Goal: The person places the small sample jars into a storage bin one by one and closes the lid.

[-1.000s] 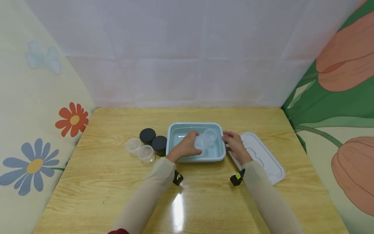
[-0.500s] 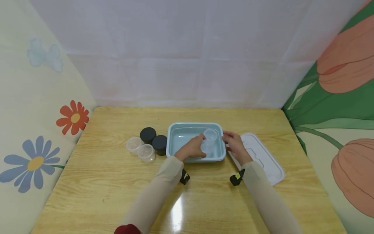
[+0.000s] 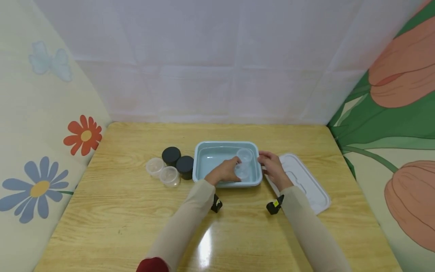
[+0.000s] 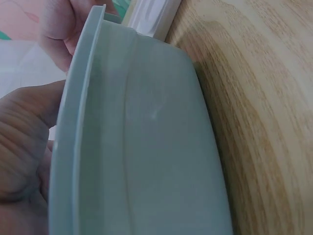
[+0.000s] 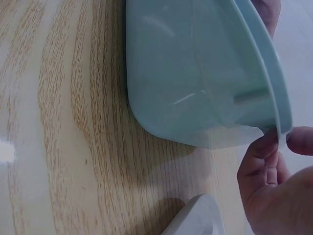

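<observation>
The left hand [image 3: 224, 172] is gripping 1 clear cup [image 3: 242, 171] inside the blue tub [image 3: 209, 164], beside 1 other cup [image 3: 244, 155]; the right hand [image 3: 273, 169] is pinching the rim [image 5: 274, 73]. A snagging finger could be tipping either cup.

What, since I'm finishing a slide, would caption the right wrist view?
Right hand pinches the rim of a pale blue tub on a wood-grain table, a white lid partly in view.

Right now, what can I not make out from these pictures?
Head view: the left side of the held clear plastic cup, covered by the left hand.
Left wrist view: that cup, hidden by the light blue plastic box.
Right wrist view: much of the white lid, cut off by the bottom edge.
</observation>
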A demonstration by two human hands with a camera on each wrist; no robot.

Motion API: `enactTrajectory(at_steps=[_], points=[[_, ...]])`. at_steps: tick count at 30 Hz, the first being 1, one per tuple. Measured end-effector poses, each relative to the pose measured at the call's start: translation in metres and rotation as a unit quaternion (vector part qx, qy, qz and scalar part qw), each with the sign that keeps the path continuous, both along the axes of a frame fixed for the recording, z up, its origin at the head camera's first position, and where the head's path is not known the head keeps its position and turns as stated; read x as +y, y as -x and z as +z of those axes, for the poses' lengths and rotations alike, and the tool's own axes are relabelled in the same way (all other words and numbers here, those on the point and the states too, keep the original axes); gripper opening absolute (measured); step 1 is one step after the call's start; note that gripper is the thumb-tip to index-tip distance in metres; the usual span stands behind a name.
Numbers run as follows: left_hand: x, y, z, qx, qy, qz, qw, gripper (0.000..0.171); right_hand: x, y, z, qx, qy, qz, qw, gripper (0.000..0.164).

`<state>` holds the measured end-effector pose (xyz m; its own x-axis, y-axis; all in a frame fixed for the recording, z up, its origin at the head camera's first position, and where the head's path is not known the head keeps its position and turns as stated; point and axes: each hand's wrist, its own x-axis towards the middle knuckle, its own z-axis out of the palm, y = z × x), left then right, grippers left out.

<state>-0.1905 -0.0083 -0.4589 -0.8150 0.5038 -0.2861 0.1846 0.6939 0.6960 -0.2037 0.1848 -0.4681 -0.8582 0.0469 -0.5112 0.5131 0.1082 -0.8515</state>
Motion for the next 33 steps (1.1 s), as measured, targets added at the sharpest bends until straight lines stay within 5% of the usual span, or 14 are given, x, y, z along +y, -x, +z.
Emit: enactTrajectory(at_steps=[26,33], points=[[-0.003,0.001,0.001,-0.032,-0.010,0.020,0.9993,0.049,-0.003,0.000,0.002,0.002,0.003,-0.003,1.000,0.045],[-0.012,-0.001,0.003,-0.012,-0.020,0.026,0.9994,0.046,-0.002,0.000,0.002,-0.006,-0.002,0.002,1.000,0.046]])
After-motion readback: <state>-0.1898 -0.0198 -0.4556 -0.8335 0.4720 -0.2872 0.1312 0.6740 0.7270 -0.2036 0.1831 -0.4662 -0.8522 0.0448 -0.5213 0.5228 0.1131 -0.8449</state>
